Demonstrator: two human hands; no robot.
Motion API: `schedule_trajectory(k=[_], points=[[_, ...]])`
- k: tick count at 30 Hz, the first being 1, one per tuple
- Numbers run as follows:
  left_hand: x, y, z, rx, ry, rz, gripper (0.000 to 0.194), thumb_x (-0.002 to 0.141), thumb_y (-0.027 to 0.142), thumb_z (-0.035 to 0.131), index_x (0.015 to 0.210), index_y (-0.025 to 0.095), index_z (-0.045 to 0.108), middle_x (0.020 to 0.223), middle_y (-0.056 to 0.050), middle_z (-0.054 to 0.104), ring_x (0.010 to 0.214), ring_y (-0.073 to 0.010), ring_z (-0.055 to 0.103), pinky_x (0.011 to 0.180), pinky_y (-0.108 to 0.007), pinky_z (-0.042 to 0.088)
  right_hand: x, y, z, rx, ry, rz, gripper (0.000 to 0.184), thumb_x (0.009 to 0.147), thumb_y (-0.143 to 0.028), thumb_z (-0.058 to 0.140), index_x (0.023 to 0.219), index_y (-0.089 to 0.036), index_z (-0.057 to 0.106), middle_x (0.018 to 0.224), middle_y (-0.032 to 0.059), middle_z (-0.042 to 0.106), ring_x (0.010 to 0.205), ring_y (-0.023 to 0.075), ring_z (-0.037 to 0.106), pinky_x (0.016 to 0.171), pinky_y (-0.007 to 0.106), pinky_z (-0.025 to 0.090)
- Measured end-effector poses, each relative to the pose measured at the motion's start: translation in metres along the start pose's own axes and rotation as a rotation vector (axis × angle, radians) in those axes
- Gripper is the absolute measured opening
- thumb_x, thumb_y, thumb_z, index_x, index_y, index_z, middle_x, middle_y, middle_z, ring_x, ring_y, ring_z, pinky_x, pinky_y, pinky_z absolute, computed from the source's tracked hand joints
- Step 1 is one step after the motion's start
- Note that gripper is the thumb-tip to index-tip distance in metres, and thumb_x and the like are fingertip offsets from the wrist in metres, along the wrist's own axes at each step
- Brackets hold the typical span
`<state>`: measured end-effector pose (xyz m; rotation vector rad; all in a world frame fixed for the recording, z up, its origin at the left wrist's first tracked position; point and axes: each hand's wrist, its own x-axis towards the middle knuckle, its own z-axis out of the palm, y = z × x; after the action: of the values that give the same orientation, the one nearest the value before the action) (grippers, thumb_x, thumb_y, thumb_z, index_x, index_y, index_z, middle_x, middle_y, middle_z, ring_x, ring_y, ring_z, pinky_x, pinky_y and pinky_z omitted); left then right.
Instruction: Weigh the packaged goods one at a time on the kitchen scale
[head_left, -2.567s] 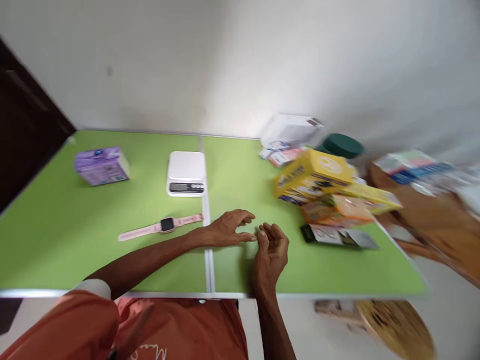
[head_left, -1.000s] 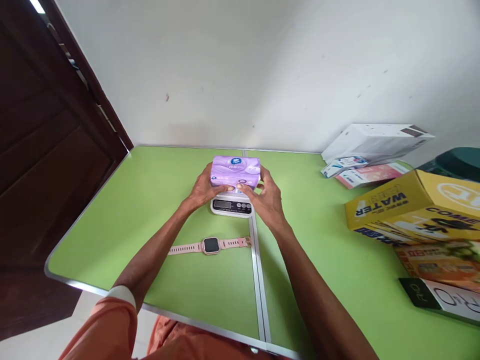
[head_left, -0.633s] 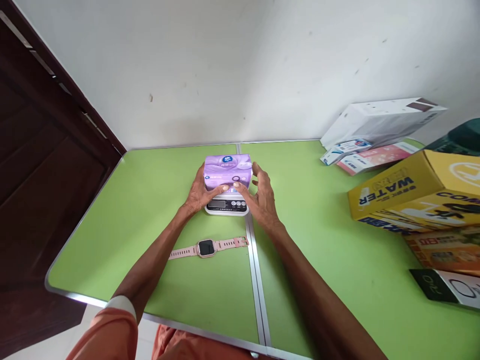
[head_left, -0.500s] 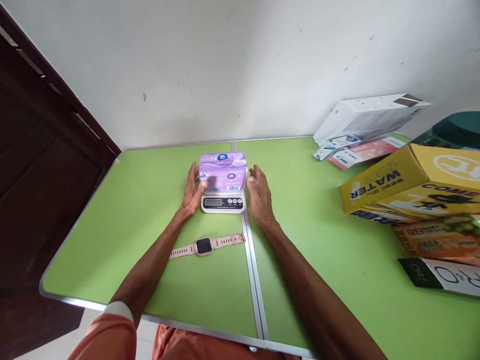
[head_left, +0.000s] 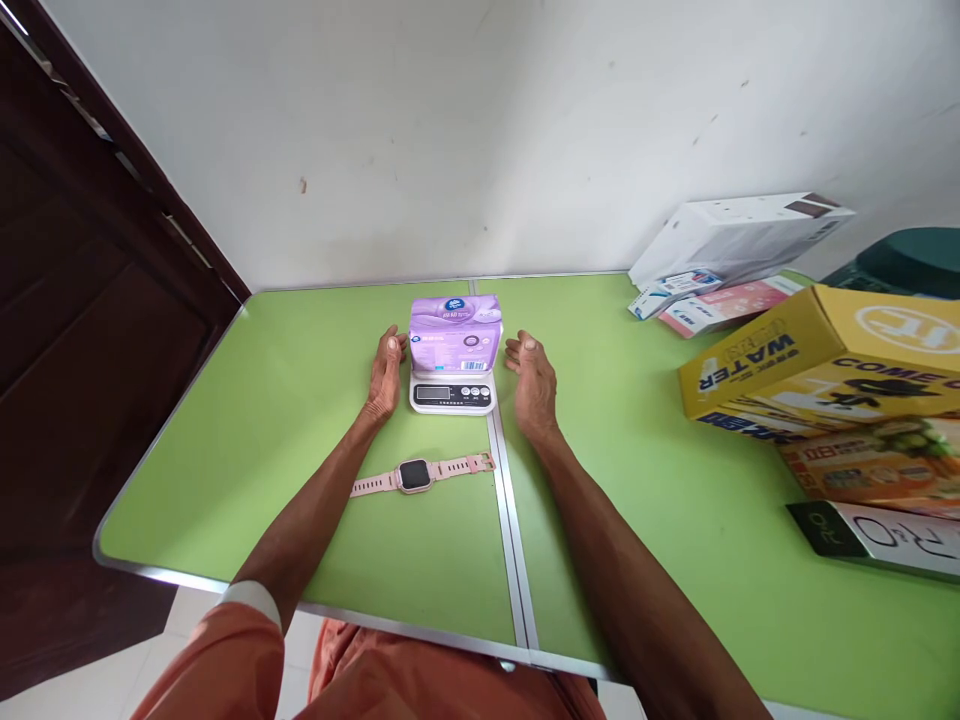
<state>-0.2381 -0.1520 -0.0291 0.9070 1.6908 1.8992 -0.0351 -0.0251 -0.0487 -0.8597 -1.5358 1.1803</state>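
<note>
A purple soft pack of tissues (head_left: pixel 454 335) sits on the white digital scale (head_left: pixel 453 392), whose display is dark. To its left, my left hand (head_left: pixel 385 375) is open beside the pack, thumb up and fingers forward. On the other side, my right hand (head_left: pixel 534 385) is also open, a small gap away from the pack. Neither hand holds anything. A smartwatch (head_left: pixel 414 475) with a pink strap lies face up in front of the scale, between my forearms; its left strap end is partly hidden by my left arm.
All this rests on a green folding table (head_left: pixel 300 330) with a metal seam, against a white wall. At right are a yellow carton (head_left: pixel 765 365), an orange box (head_left: pixel 862 460), a black-and-white box (head_left: pixel 870 540), a pink box (head_left: pixel 727 305) and a white box (head_left: pixel 735 240).
Both hands have drawn slightly outward from the tissue pack, and my left thumb has come away from its front corner. The pack stays on the scale. The view has shifted a little.
</note>
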Motion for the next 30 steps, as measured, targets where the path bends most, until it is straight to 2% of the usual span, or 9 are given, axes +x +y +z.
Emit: schedule_trajectory(k=[4,8,14,17,22,30], points=[[-0.001,0.001,0.001,-0.009,-0.018,0.003,0.114,0.086,0.110,0.050,0.158,0.022,0.064,0.159,-0.023,0.071,0.156,-0.0460,0.063,0.132,-0.062,0.049,-0.002,-0.009,0.001,0.047,0.033,0.071,0.095,0.098,-0.102,0.043,0.140,-0.023,0.074,0.135,0.0161,0.077,0.125,0.0368,0.075,0.119,0.062,0.057],[-0.002,0.003,0.002,-0.007,-0.017,0.003,0.109,0.088,0.108,0.051,0.156,0.025,0.067,0.157,-0.019,0.073,0.156,-0.0455,0.063,0.133,-0.065,0.048,-0.002,-0.013,0.000,0.028,0.021,0.050,0.087,0.099,-0.100,0.044,0.126,-0.024,0.076,0.127,0.0130,0.078,0.120,0.0340,0.074,0.118,0.059,0.056],[-0.004,0.005,0.002,0.021,-0.023,0.004,0.108,0.089,0.107,0.053,0.151,0.021,0.071,0.152,-0.021,0.075,0.152,-0.0458,0.065,0.130,-0.065,0.051,-0.004,-0.020,0.000,-0.004,0.010,0.032,0.085,0.098,-0.102,0.042,0.113,-0.025,0.073,0.115,0.0116,0.077,0.115,0.0334,0.073,0.112,0.057,0.059],[-0.004,0.007,0.000,0.065,-0.033,0.024,0.109,0.088,0.108,0.051,0.146,0.019,0.074,0.150,-0.022,0.076,0.147,-0.0452,0.068,0.127,-0.065,0.054,-0.005,-0.022,0.000,-0.020,0.005,0.022,0.083,0.099,-0.102,0.042,0.109,-0.026,0.072,0.112,0.0117,0.077,0.114,0.0345,0.073,0.111,0.058,0.060],[-0.004,0.008,-0.001,0.104,-0.049,0.064,0.100,0.093,0.106,0.046,0.137,0.021,0.077,0.146,-0.019,0.078,0.141,-0.0415,0.072,0.123,-0.064,0.058,-0.004,-0.019,0.000,-0.037,0.002,0.003,0.082,0.099,-0.102,0.039,0.108,-0.028,0.072,0.111,0.0107,0.077,0.115,0.0353,0.073,0.110,0.061,0.061],[-0.005,0.009,-0.001,0.137,-0.049,0.073,0.099,0.095,0.105,0.043,0.136,0.021,0.078,0.146,-0.019,0.077,0.141,-0.0408,0.071,0.122,-0.062,0.059,-0.005,-0.019,-0.001,-0.040,-0.018,0.008,0.079,0.102,-0.100,0.039,0.110,-0.029,0.071,0.110,0.0103,0.077,0.116,0.0353,0.073,0.110,0.061,0.061]])
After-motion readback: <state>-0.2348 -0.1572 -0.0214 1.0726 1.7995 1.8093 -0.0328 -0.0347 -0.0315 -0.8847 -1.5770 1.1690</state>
